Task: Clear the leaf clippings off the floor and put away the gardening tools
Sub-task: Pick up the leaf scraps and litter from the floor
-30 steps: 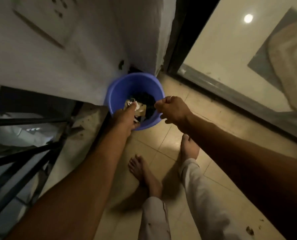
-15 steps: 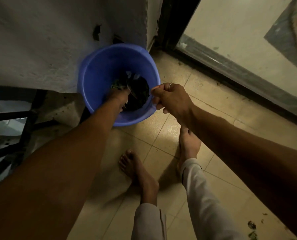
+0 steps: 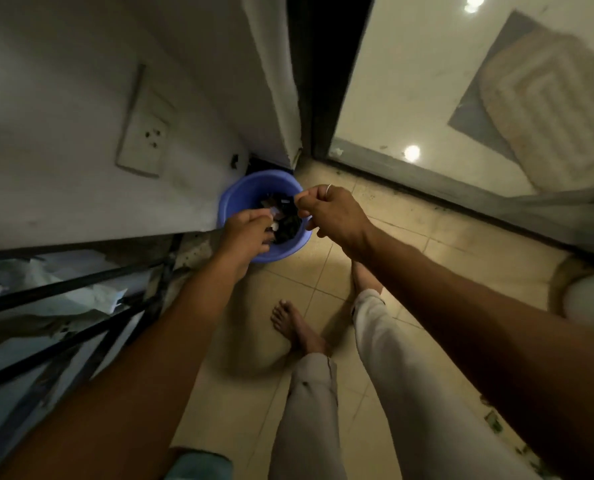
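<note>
Blue bucket point(image 3: 240, 202) of dark leaf clippings point(image 3: 287, 221) is reached into on a tiled floor point(image 3: 427, 258)

The left hand point(image 3: 247, 233) is seen with fingers loosely extended onto the clippings. The right hand point(image 3: 332, 213) is held at the right rim, fingers curled; what they grip cannot be told. Loose leaf scraps point(image 3: 493, 421) are seen near right.

L hand point(image 3: 245, 230) up from bucket point(image 3: 233, 199) bottom to rim.
</note>
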### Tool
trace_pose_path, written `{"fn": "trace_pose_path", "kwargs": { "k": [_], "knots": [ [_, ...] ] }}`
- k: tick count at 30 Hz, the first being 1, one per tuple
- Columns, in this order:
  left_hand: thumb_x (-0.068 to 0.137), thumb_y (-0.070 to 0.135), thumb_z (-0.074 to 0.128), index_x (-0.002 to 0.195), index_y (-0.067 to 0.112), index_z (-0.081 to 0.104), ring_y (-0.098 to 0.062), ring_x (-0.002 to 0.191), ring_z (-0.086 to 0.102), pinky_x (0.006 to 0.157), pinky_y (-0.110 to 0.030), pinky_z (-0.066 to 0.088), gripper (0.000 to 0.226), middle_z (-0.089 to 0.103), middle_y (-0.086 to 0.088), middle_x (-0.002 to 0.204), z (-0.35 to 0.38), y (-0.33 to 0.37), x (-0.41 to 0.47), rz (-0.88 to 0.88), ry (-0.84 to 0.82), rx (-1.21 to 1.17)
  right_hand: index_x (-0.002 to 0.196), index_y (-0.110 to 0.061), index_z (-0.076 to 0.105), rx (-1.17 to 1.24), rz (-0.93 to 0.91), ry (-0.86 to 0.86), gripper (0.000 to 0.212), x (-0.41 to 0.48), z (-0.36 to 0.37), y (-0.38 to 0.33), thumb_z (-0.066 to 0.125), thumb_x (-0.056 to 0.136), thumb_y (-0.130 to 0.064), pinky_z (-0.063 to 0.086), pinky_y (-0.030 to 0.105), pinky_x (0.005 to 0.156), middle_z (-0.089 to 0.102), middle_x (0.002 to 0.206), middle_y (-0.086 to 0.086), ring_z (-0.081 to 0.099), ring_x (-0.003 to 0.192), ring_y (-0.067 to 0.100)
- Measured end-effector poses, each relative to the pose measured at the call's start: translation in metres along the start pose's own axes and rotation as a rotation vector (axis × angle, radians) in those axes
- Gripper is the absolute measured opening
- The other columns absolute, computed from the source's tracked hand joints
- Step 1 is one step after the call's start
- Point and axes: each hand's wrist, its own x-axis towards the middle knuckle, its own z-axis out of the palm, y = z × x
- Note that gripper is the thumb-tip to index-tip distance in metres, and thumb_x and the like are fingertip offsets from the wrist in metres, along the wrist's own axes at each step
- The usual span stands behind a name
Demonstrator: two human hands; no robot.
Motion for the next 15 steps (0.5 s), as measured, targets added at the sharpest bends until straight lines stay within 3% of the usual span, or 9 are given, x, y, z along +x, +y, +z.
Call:
{"fn": "trace_pose_path", "kwargs": {
  "k": [4, 10, 15],
  "knots": [
    [0.104, 0.018, 0.057, 0.115, 0.017, 0.061, -0.014, 0.088, 0.066, 0.067, -0.025, 0.053, 0.012, 0.067, -0.003, 0.106, -0.012, 0.048, -0.110, 0.046, 0.008, -0.029, 0.086, -0.009, 0.067, 0.055, -0.033, 0.043, 0.016, -0.090, -0.024, -0.063, 0.058, 0.099, -0.014, 0.041, 0.011, 0.045, 0.067, 0.076, 0.003, 0.057, 0.050, 0.000],
    [0.100, 0.016, 0.063, 0.118, 0.010, 0.066, -0.025, 0.090, 0.070, 0.072, -0.033, 0.055, 0.019, 0.072, -0.006, 0.096, -0.010, 0.105, -0.239, 0.153, -0.040, -0.066, 0.106, -0.007, 0.071, 0.096, -0.106, 0.188, 0.023, -0.220, -0.067, -0.125, 0.055, 0.101, -0.023, 0.045, 0.024, 0.057, 0.067, 0.086, 0.002, 0.061, 0.064, 0.008],
    [0.100, 0.019, 0.062, 0.114, 0.018, 0.067, -0.018, 0.091, 0.072, 0.071, -0.026, 0.056, 0.015, 0.074, -0.005, 0.109, 0.001, 0.126, -0.335, 0.310, -0.188, 0.008, 0.101, -0.011, 0.072, 0.245, -0.165, 0.375, 0.017, -0.316, -0.089, -0.137, 0.062, 0.096, -0.023, 0.045, 0.028, 0.061, 0.069, 0.083, 0.000, 0.060, 0.066, 0.011]
  ]
}}
